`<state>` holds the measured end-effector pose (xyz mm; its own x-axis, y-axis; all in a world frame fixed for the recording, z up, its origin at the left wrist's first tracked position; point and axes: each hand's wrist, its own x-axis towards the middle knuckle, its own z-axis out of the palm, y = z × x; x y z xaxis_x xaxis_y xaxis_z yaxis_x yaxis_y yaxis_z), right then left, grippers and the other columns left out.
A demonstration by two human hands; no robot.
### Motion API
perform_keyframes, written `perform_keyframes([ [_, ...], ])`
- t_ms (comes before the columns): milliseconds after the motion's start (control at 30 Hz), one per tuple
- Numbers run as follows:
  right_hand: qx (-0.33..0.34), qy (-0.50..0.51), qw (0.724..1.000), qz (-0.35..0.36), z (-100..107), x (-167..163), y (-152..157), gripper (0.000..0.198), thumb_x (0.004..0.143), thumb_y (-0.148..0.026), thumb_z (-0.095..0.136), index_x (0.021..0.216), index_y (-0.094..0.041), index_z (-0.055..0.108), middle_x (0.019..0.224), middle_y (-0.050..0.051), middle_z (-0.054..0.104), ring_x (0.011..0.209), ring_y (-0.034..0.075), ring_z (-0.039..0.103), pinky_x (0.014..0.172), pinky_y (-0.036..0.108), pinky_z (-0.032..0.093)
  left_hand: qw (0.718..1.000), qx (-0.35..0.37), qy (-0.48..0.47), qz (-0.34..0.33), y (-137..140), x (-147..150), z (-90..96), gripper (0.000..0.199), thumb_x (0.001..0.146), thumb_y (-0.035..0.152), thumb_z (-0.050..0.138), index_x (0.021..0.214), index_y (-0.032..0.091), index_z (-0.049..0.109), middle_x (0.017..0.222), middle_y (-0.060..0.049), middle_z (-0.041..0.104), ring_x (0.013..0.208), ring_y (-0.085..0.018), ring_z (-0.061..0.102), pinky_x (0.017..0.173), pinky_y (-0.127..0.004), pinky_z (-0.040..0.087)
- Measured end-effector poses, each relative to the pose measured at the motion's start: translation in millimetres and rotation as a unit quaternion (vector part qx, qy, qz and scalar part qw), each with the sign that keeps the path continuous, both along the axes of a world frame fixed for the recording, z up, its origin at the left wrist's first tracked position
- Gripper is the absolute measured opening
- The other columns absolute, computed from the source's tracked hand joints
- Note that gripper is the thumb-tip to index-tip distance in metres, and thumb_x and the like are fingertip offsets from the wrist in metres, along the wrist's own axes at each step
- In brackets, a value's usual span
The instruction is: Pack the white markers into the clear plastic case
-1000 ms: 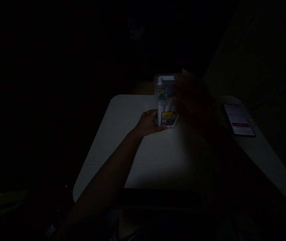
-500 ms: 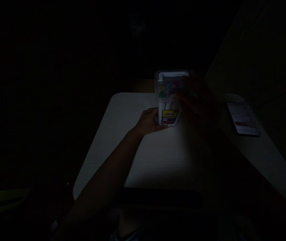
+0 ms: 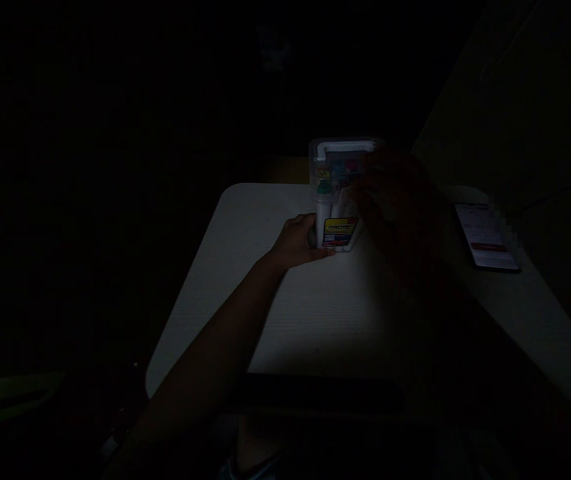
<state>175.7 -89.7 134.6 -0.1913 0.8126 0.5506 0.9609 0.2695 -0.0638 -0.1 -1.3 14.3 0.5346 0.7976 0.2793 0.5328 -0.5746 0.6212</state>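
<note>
A clear plastic marker case [image 3: 324, 213] with a white handle on its lid and a yellow-and-dark label is over the far middle of the white table [image 3: 310, 293]. Coloured marker caps, green and pink among them, show through its upper part. My left hand [image 3: 293, 243] is wrapped around the lower left side, its thumb along the bottom front edge. In deep shadow, my right hand [image 3: 395, 190] has its bent fingers against the lid's right side and upper front. Some of its fingertips are hard to make out.
A phone [image 3: 488, 237] with a lit screen lies at the table's right side. A dark strip [image 3: 320, 392] runs along the near edge. Something pale green [image 3: 13, 397] is at the lower left. The surroundings are very dark.
My right hand has moved slightly and its fingers now sit closer against the case's lid. The left hand and the case have hardly moved.
</note>
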Motion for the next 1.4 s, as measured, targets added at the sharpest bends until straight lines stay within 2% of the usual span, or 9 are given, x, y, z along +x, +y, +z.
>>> perform_keyframes([
  [100, 0.023, 0.03, 0.999, 0.015, 0, 0, 0, 0.046, 0.101, -0.039, 0.028, 0.116, -0.025, 0.069, 0.135, 0.003, 0.057, 0.133, 0.014, 0.048, 0.117, 0.031, 0.041, 1.0, 0.003, 0.002, 0.001, 0, 0, -0.2, 0.057, 0.063, 0.047, 0.081, 0.107, 0.016, 0.061, 0.111, -0.012, 0.069, 0.104, -0.03, 0.066, 0.094, -0.047, 0.054],
  [267, 0.034, 0.086, 0.995, 0.046, -4, 0, 1, 0.036, 0.1, -0.037, 0.036, 0.107, -0.026, 0.07, 0.132, 0.002, 0.059, 0.13, 0.015, 0.051, 0.114, 0.033, 0.045, 1.0, 0.005, -0.001, 0.001, 2, 0, -2.4, 0.055, 0.063, 0.047, 0.081, 0.105, 0.017, 0.062, 0.111, -0.012, 0.069, 0.104, -0.03, 0.066, 0.094, -0.047, 0.053],
  [467, 0.089, 0.202, 0.959, 0.18, -18, 7, 11, 0.018, 0.092, -0.036, 0.051, 0.097, -0.031, 0.068, 0.13, -0.001, 0.06, 0.131, 0.021, 0.051, 0.114, 0.044, 0.045, 1.0, -0.001, -0.016, -0.012, 3, 0, -4.9, 0.052, 0.064, 0.046, 0.081, 0.102, 0.017, 0.062, 0.108, -0.01, 0.07, 0.103, -0.029, 0.067, 0.093, -0.046, 0.054],
  [567, 0.121, 0.192, 0.951, 0.208, -20, 10, 12, 0.011, 0.089, -0.031, 0.057, 0.092, -0.028, 0.067, 0.128, 0.0, 0.061, 0.131, 0.021, 0.053, 0.111, 0.043, 0.048, 1.0, 0.003, -0.014, -0.008, 3, -1, -4.9, 0.052, 0.063, 0.046, 0.081, 0.101, 0.016, 0.062, 0.108, -0.01, 0.07, 0.103, -0.03, 0.066, 0.093, -0.047, 0.054],
  [733, 0.086, 0.114, 0.965, 0.218, -14, 14, 8, 0.01, 0.084, -0.028, 0.06, 0.078, -0.024, 0.065, 0.136, 0.001, 0.056, 0.138, 0.027, 0.045, 0.115, 0.051, 0.043, 1.0, 0.002, -0.014, -0.009, 2, -1, -3.7, 0.056, 0.064, 0.047, 0.08, 0.107, 0.017, 0.061, 0.113, -0.01, 0.07, 0.107, -0.03, 0.065, 0.094, -0.045, 0.053],
  [833, 0.095, 0.065, 0.97, 0.212, -15, 16, 9, 0.013, 0.085, -0.027, 0.058, 0.074, -0.023, 0.064, 0.139, 0.0, 0.054, 0.14, 0.03, 0.042, 0.115, 0.056, 0.04, 1.0, 0.003, -0.018, -0.008, 2, -1, -3.7, 0.051, 0.064, 0.046, 0.081, 0.102, 0.017, 0.062, 0.108, -0.01, 0.07, 0.104, -0.029, 0.066, 0.093, -0.043, 0.053],
  [967, 0.1, 0.054, 0.971, 0.21, -17, 19, 12, 0.013, 0.087, -0.031, 0.057, 0.08, -0.026, 0.067, 0.139, -0.001, 0.054, 0.138, 0.027, 0.044, 0.114, 0.052, 0.043, 1.0, 0.014, -0.014, -0.009, 4, -2, -4.7, 0.054, 0.064, 0.047, 0.081, 0.103, 0.016, 0.061, 0.11, -0.011, 0.07, 0.103, -0.029, 0.066, 0.094, -0.046, 0.052],
  [1167, 0.109, 0.144, 0.959, 0.217, -13, 34, 16, 0.029, 0.091, -0.04, 0.052, 0.117, -0.036, 0.064, 0.13, -0.004, 0.061, 0.127, 0.024, 0.055, 0.111, 0.047, 0.048, 1.0, -0.004, 0.002, -0.012, 4, -2, -2.1, 0.058, 0.061, 0.049, 0.082, 0.105, 0.016, 0.063, 0.112, -0.011, 0.071, 0.107, -0.029, 0.066, 0.097, -0.046, 0.052],
  [1400, 0.047, 0.189, 0.953, 0.234, -16, 47, 25, 0.042, 0.092, -0.047, 0.054, 0.131, -0.033, 0.058, 0.147, -0.004, 0.047, 0.14, 0.021, 0.044, 0.118, 0.041, 0.044, 1.0, 0.013, 0.022, -0.011, 3, 0, 0.4, 0.061, 0.058, 0.052, 0.084, 0.104, 0.017, 0.065, 0.112, -0.01, 0.072, 0.108, -0.03, 0.067, 0.099, -0.046, 0.05],
])
